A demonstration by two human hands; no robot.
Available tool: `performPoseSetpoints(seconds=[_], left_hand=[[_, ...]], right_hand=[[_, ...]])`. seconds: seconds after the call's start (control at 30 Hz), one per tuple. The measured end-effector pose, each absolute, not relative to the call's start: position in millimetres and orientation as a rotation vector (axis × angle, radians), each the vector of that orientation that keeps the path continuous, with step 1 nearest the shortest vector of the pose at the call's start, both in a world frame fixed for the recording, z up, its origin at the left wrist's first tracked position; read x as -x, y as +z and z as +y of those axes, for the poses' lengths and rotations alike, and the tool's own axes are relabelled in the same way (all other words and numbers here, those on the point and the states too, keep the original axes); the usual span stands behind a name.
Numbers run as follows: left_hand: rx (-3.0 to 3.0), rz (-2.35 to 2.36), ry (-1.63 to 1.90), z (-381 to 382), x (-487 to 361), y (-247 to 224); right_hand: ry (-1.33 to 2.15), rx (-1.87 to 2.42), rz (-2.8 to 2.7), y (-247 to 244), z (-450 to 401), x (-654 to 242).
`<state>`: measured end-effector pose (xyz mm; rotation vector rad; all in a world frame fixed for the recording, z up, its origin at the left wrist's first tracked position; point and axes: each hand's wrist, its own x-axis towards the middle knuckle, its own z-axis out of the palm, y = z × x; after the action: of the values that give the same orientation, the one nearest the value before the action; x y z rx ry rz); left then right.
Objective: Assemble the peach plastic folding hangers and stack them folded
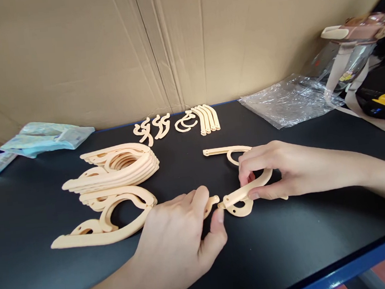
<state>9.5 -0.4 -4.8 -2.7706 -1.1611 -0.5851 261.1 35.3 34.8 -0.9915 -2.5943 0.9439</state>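
My right hand [272,166] is closed round a cream plastic folding hanger [233,198] just above the black table. One arm of this hanger points left toward the back, and the other runs toward my left hand. My left hand [184,234] pinches a small cream hanger part [213,200], mostly hidden behind the fingers. The rounded tip of that part is close to the near end of the hanger; whether they touch, I cannot tell. Folded hangers [120,174] lie stacked left of my hands, with a nearer group [99,239] partly behind my left hand.
Loose hook pieces [161,125] and several curved arm pieces [207,119] lie at the table's back edge. A clear plastic bag [283,101] and a strapped bottle [350,52] stand back right. Blue tissue packs [47,138] are back left. Cardboard [68,56] rises behind.
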Motion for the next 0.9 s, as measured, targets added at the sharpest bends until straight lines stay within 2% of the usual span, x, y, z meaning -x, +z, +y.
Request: performPoseSetpoints(seconds=[0.63, 0.9], left_hand=[[2.797, -1.060, -0.570, -0.3, -12.2, 2.2], [2.836, -1.053, -0.570, -2.6, -7.4, -11.4]], right_hand=[[1.217, 0.938, -2.499, 33.9, 35.2, -258.2], [1.249, 0.871, -2.500, 33.4, 34.2, -258.0]])
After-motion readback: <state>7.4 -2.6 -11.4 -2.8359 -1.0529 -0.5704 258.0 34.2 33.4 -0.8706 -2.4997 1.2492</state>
